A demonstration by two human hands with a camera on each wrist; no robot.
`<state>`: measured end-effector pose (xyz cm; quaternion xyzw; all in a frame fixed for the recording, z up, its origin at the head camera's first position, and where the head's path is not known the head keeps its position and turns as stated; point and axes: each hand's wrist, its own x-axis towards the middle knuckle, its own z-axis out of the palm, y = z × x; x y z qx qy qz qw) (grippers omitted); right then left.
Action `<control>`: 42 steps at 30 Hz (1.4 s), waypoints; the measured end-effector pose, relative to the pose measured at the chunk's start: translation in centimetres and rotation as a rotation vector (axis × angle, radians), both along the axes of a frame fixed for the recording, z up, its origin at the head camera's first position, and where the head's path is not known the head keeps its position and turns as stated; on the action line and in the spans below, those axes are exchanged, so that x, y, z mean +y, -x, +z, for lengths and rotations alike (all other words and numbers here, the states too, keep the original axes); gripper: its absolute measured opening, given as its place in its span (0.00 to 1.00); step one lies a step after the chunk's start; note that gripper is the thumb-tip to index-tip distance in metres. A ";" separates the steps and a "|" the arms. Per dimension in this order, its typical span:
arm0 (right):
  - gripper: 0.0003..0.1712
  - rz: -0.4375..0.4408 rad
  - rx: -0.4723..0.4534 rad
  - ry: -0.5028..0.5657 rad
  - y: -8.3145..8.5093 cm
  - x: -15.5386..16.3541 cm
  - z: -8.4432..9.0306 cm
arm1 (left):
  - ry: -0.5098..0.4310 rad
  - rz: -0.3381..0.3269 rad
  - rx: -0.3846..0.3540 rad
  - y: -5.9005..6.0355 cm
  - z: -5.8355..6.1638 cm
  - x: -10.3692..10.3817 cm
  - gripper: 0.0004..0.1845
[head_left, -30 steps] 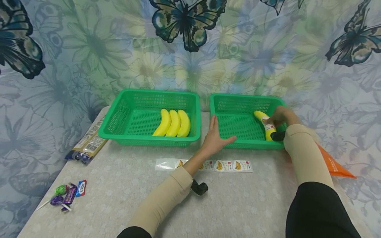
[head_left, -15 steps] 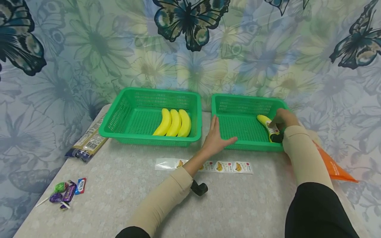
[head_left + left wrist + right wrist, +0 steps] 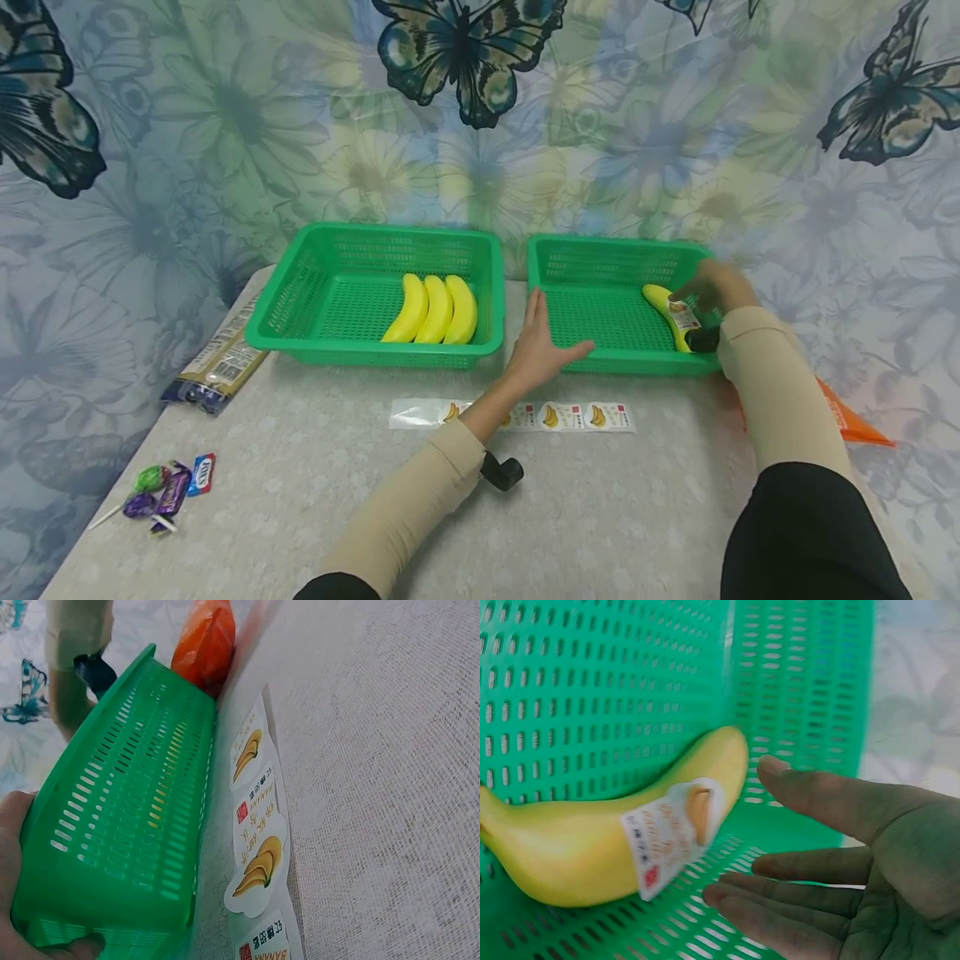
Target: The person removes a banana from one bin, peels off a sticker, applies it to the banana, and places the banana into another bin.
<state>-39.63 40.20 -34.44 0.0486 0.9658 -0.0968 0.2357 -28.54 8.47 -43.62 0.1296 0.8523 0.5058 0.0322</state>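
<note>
A yellow banana (image 3: 660,302) with a white banana-print label (image 3: 679,832) lies in the right green basket (image 3: 615,363), near its right end. Just off the banana is my right hand (image 3: 722,287). In the right wrist view its thumb and fingers are extended, with a gap between them and the banana. My left hand (image 3: 536,350) is at the left end of the same basket, fingers straight and thumb spread along the front rim. Partly behind my left forearm, a strip of banana labels (image 3: 573,417) lies on the table.
Three plain bananas (image 3: 442,310) lie in the left green basket (image 3: 367,354). Left of it is a gold packet (image 3: 228,358), with wrapped candies (image 3: 172,492) nearer the front. An orange bag (image 3: 855,421) sits beyond my right forearm. A butterfly-print cloth hangs behind the baskets.
My right hand has let go of the labelled banana and drawn slightly up from it. The banana now lies more slanted in the basket. My left hand has stayed put.
</note>
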 end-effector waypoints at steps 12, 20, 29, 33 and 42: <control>0.35 -0.003 -0.045 0.143 -0.6 -2.5 1.7 | -0.009 0.014 -0.004 0.2 -0.1 -1.1 0.60; 0.32 0.033 -0.039 0.125 -0.6 -2.5 0.6 | 0.000 0.014 0.006 -0.6 1.0 -1.6 0.57; 0.35 0.048 -0.074 0.152 -1.5 -1.9 0.7 | 0.246 -0.077 0.152 -5.5 6.7 -8.5 0.57; 0.34 0.052 -0.059 0.158 -1.7 -2.0 0.9 | 0.286 -0.083 0.210 -4.5 7.5 -16.3 0.57; 0.31 0.081 0.000 0.147 -2.7 -2.5 1.2 | 0.584 0.074 0.147 -3.1 5.9 -31.4 0.58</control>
